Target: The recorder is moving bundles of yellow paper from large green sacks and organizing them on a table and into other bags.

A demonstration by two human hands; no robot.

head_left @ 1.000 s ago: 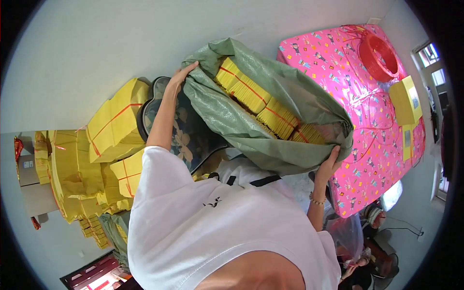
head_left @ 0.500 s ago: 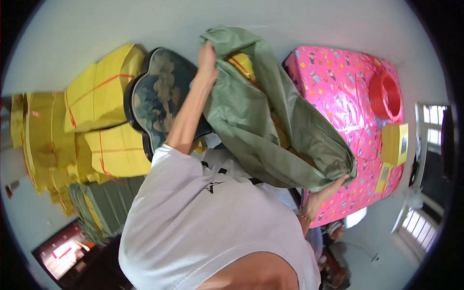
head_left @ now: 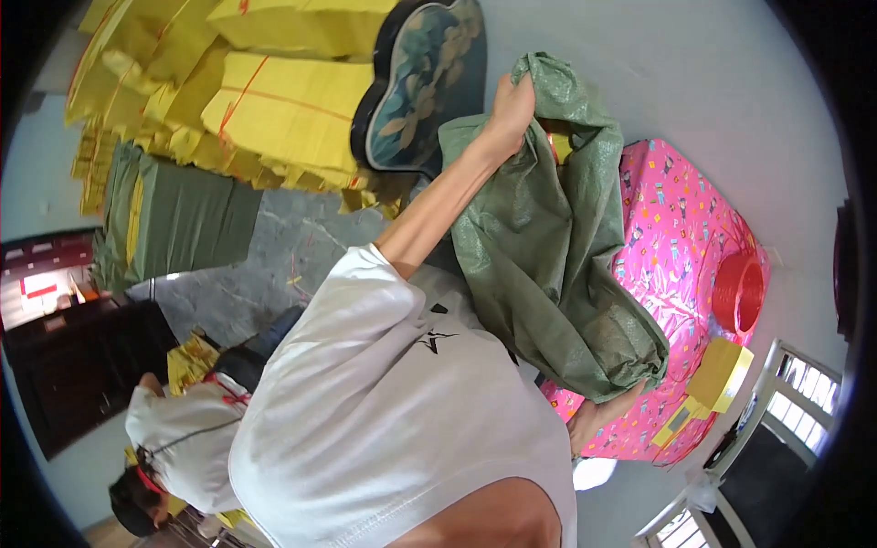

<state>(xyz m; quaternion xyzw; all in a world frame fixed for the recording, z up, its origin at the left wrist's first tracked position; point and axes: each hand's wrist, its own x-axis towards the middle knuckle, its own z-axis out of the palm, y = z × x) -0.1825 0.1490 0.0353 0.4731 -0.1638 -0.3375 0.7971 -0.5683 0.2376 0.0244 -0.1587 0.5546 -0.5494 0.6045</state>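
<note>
A green woven sack (head_left: 525, 260) stretches between my two hands, its mouth gathered in loose folds. My left hand (head_left: 512, 111) is closed round the rim at the sack's far end. At the near right end, my right hand (head_left: 603, 418) grips the lower corner, with its fingers partly hidden by the fabric. Through the opening beside my left hand shows a yellow bundle (head_left: 564, 146) with a red strip; the rest of the contents is covered. Below the sack's right side lies a pink patterned cover (head_left: 681, 247).
Yellow paper stacks (head_left: 283, 110) tied with red strapping stand at the far left, beside a floral-backed chair (head_left: 425, 87). On the pink cover sit a red strap roll (head_left: 738, 292) and a yellow box (head_left: 722, 374). A green-wrapped bundle (head_left: 196, 224) and a bent-over co-worker (head_left: 187, 438) are at left.
My view has swung left, bringing the co-worker and grey floor into sight. The sack's opening has narrowed, and its folds now cover more of the contents. Both hands keep their hold.
</note>
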